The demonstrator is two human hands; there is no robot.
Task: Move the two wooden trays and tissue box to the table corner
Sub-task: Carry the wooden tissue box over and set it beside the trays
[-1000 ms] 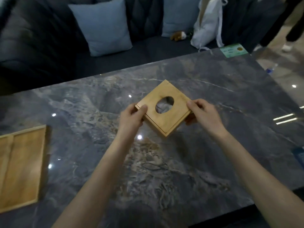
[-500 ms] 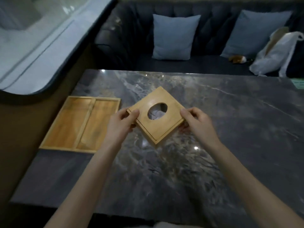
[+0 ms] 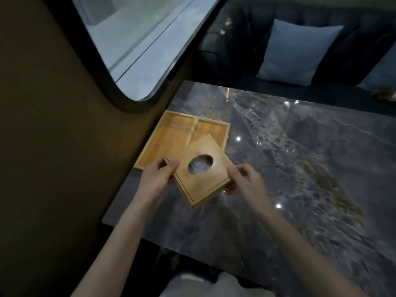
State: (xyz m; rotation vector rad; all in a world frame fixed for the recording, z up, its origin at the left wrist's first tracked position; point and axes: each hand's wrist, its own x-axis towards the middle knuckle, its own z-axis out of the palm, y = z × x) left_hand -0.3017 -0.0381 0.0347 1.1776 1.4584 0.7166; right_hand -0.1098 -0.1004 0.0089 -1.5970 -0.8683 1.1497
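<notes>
I hold a square wooden tissue box (image 3: 201, 183) with an oval hole in its lid above the dark marble table (image 3: 300, 168). My left hand (image 3: 155, 179) grips its left corner and my right hand (image 3: 242, 180) grips its right corner. The box is turned like a diamond, and its far corner overlaps the near right part of a wooden tray (image 3: 171, 136) with two compartments. That tray lies flat by the table's left edge, against the wall. I see only this one tray.
A brown wall (image 3: 53, 168) with a rounded window (image 3: 132, 39) runs along the table's left side. A dark sofa (image 3: 246, 39) with a light blue cushion (image 3: 295, 54) stands behind the table. The marble stretches away to the right.
The view has swung left. Both hands have carried the tissue box left, from beside the tray to over the tray's near right corner. Both grips are unchanged.
</notes>
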